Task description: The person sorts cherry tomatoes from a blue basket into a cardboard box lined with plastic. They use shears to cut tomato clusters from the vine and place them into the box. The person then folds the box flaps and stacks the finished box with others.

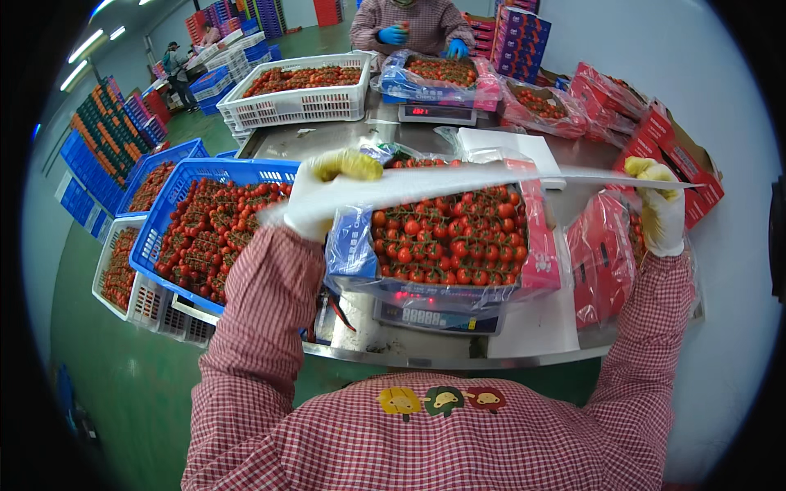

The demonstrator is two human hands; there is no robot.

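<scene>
Between my two gloved hands a white sheet (430, 182), seen nearly edge-on, stretches across the view. My left hand (325, 190) grips its left end, and my right hand (658, 205) pinches it near the right end. Below the sheet, a cardboard box (353, 245) lined with clear plastic holds cherry tomatoes on the vine (448, 239). The box rests on a digital scale (439, 318) with a lit red display. The sheet hides part of the box's far side. Beneath my right hand lies a red plastic-wrapped box (599, 261) with tomatoes showing at its edge.
At left stands a blue crate (144, 245) of tomatoes, with a white crate (144, 301) beside it. White sheets (513, 147) lie behind the box. Across the steel table (282, 144), a blue-gloved person (408, 27) handles a box on another scale (437, 115). Red cartons (669, 153) lean at right.
</scene>
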